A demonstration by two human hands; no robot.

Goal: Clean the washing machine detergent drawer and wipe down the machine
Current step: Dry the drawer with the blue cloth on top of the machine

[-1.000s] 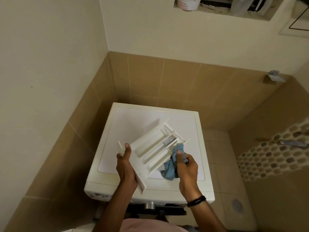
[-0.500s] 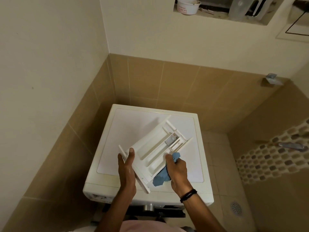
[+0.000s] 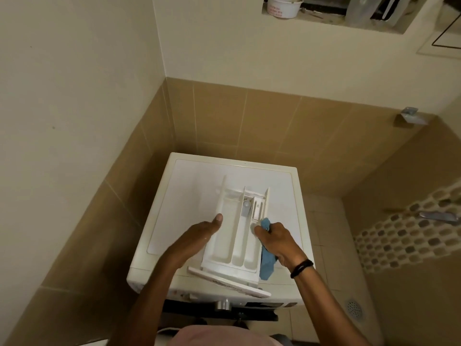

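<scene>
Detergent drawer (image 3: 233, 236) lies on top of the washing machine (image 3: 189, 196) before you, front panel nearest you. Your left hand (image 3: 199, 238) sits at its left side, your right hand (image 3: 277, 240) at its right, cloth (image 3: 267, 263) between right hand and drawer.

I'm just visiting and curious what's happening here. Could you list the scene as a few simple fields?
Place: tiled corner, washing machine seen from above
Drawer: detergent drawer out of the machine, over its top
Left hand: left hand on the drawer's left side
Right hand: right hand holding a blue cloth at the drawer's right side
Shelf: white tub in the wall niche
</scene>
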